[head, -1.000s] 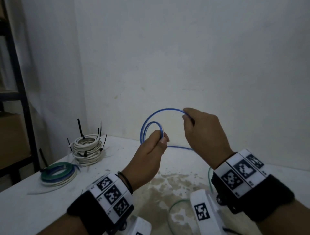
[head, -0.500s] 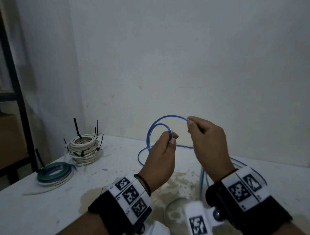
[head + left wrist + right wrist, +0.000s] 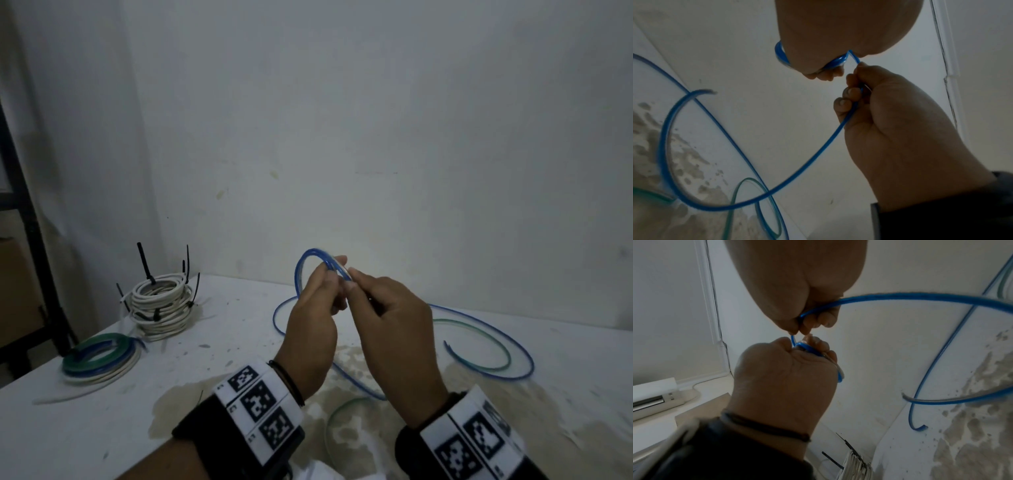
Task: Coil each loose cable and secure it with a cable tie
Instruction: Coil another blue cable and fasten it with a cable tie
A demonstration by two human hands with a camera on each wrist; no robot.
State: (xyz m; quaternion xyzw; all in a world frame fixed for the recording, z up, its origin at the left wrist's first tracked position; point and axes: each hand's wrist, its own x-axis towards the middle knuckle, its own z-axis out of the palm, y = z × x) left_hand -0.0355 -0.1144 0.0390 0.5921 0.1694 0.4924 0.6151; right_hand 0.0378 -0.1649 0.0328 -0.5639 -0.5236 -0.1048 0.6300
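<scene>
Over the stained white table (image 3: 102,428), my left hand (image 3: 310,329) pinches a small coil of the blue cable (image 3: 301,270) while my right hand (image 3: 394,318) grips the strand feeding it. The cable looks springy and slick; its loops could pop open, I reckon, or its trailing tail could snag the green cable (image 3: 479,363).

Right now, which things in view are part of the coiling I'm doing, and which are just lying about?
In the job:
- blue cable, small coil gripped by left hand
- right hand, feeding its loose run

Lying about:
- white coils, already tied with black ties
- flat green, blue and white coil
- loose green cable on the table
</scene>
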